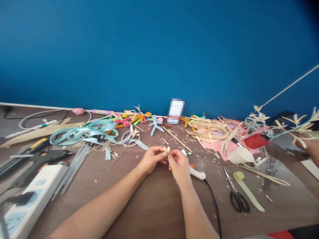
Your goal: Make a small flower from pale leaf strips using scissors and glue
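Left hand (151, 160) and right hand (178, 167) meet at table centre, fingertips pinched together on one small pale straw piece (166, 149). The piece sits between the two sets of fingertips, raised just off the brown table (149, 205). Both hands are closed narrow on it; the remaining fingers are curled.

Near the right hand:
- White corded tool (197, 174) lies just behind and to the right, partly hidden by the hand. Its black cord runs back alongside the right forearm.
- Black-handled scissors (236, 196) lie further right, blades pointing away.
- Pale green ribbon strip (247, 190) lies just beyond the scissors.
- White paper cup (240, 154) lies on its side, right and ahead.
- Pile of dried straw strips (211, 130) sits ahead and right, against the blue wall (159, 49).
- Glass vase (270, 167) at far right holds a branch of straw flowers. Another person's hand (311, 149) shows at the frame edge beside it.

Near the left hand:
- Clear tape ring (131, 138) lies just ahead.
- Light blue ribbon (92, 133) lies in loose loops ahead and left, over a second pair of scissors.
- Metal ruler (72, 169) lies to the left, well apart.
- Black glue gun (38, 162) and white power strip (27, 199) lie at far left.

Ahead of both hands lies a blue pipe-cleaner figure (156, 124). Straw chips are scattered across the table between the hands and the wall. Nothing lies between the hands and the camera.
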{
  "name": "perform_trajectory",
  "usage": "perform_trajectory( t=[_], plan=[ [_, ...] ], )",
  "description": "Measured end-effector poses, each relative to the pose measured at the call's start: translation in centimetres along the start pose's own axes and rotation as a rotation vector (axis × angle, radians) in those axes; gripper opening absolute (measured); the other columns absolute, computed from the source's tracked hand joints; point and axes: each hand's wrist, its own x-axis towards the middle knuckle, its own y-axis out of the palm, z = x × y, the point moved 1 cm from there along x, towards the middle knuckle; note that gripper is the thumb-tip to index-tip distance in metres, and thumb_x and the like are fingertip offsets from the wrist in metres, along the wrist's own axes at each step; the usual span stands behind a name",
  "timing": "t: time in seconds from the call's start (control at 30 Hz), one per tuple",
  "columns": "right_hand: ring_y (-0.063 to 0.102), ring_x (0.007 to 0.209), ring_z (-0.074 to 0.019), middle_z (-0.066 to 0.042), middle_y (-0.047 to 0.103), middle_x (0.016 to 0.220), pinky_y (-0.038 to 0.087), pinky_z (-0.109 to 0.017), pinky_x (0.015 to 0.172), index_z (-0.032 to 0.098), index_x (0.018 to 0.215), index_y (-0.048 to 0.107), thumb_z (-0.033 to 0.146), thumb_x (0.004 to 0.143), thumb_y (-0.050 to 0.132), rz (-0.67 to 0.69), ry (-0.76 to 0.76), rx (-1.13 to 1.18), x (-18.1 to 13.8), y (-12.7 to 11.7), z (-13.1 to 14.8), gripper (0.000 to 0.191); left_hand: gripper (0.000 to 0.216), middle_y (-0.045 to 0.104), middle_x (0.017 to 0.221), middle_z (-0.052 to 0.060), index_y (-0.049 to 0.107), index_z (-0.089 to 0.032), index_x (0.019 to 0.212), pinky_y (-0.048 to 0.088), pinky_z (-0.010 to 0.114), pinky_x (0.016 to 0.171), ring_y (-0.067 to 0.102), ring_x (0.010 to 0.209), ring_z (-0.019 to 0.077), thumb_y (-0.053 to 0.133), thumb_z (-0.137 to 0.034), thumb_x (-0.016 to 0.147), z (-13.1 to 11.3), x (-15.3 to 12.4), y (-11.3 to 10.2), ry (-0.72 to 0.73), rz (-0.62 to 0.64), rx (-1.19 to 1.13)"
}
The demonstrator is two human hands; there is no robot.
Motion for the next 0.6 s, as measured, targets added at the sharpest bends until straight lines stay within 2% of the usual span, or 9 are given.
perform_trajectory(
  t=[0.07, 0.17, 0.27, 0.33, 0.4, 0.47, 0.6],
  plan=[
    [0.041, 0.038, -0.0090, 0.003, 0.053, 0.053, 0.032, -0.021, 0.037, 0.020, 0.067, 0.049, 0.033, 0.073, 0.052, 0.021, -0.005, -0.037, -0.2, 0.0, 0.1, 0.015, 0.021, 0.056, 0.061, 0.001, 0.061, -0.011, 0.067, 0.045, 0.018, 0.047, 0.050, 0.050, 0.0071, 0.069, -0.028, 0.059, 0.2, 0.1, -0.1, 0.006, -0.020, 0.025],
    [0.046, 0.045, -0.0108, 0.002, 0.056, 0.061, 0.038, -0.024, 0.046, 0.021, 0.076, 0.054, 0.029, 0.072, 0.052, -0.002, -0.111, -0.270, -1.1, -1.4, 1.4, 0.009, 0.020, 0.055, 0.059, 0.000, 0.059, -0.011, 0.066, 0.045, 0.018, 0.046, 0.050, 0.051, 0.0072, 0.068, -0.028, 0.060, 0.3, 0.2, -0.2, 0.039, -0.065, 0.075],
    [0.051, 0.058, -0.0145, -0.001, 0.058, 0.072, 0.041, -0.027, 0.058, 0.022, 0.097, 0.053, 0.023, 0.073, 0.050, -0.102, -0.205, -0.561, -2.3, -4.6, 3.0, 0.024, 0.019, 0.056, 0.060, 0.001, 0.059, -0.012, 0.065, 0.044, 0.017, 0.045, 0.052, 0.055, 0.0091, 0.067, -0.029, 0.061, 0.3, 0.3, -0.2, 0.059, -0.115, 0.124],
    [0.053, 0.075, -0.0195, -0.004, 0.057, 0.082, 0.040, -0.031, 0.068, 0.023, 0.098, 0.053, 0.020, 0.071, 0.049, -0.111, -0.248, -0.804, -2.8, -6.9, 3.3, 0.028, 0.018, 0.059, 0.065, 0.002, 0.059, -0.013, 0.066, 0.043, 0.017, 0.044, 0.052, 0.056, 0.0092, 0.066, -0.029, 0.062, 0.2, 0.3, -0.1, 0.058, -0.135, 0.151],
    [0.049, 0.089, -0.0239, -0.007, 0.055, 0.092, 0.038, -0.034, 0.075, 0.022, 0.102, 0.052, 0.017, 0.067, 0.051, -0.038, -0.242, -1.015, -2.9, -8.5, 2.4, 0.035, 0.018, 0.062, 0.069, 0.003, 0.059, -0.013, 0.068, 0.041, 0.016, 0.042, 0.052, 0.054, 0.0083, 0.064, -0.029, 0.063, 0.3, 0.3, 0.0, 0.059, -0.145, 0.164],
    [0.048, 0.091, -0.0249, -0.009, 0.053, 0.096, 0.037, -0.034, 0.077, 0.019, 0.105, 0.052, 0.015, 0.065, 0.051, 0.045, -0.213, -1.143, -2.7, -9.1, 0.9, 0.040, 0.017, 0.063, 0.069, 0.004, 0.058, -0.013, 0.068, 0.038, 0.015, 0.040, 0.050, 0.052, 0.0074, 0.063, -0.029, 0.064, 0.4, 0.3, -0.1, 0.063, -0.150, 0.164],
    [0.048, 0.091, -0.0236, -0.011, 0.048, 0.101, 0.037, -0.033, 0.076, 0.019, 0.109, 0.050, 0.015, 0.067, 0.049, 0.061, -0.187, -1.220, -2.6, -9.1, -1.6, 0.042, 0.017, 0.062, 0.068, 0.004, 0.056, -0.012, 0.068, 0.035, 0.015, 0.037, 0.047, 0.049, 0.0062, 0.063, -0.027, 0.064, 0.6, 0.5, -0.4, 0.078, -0.169, 0.144]
  ],
)
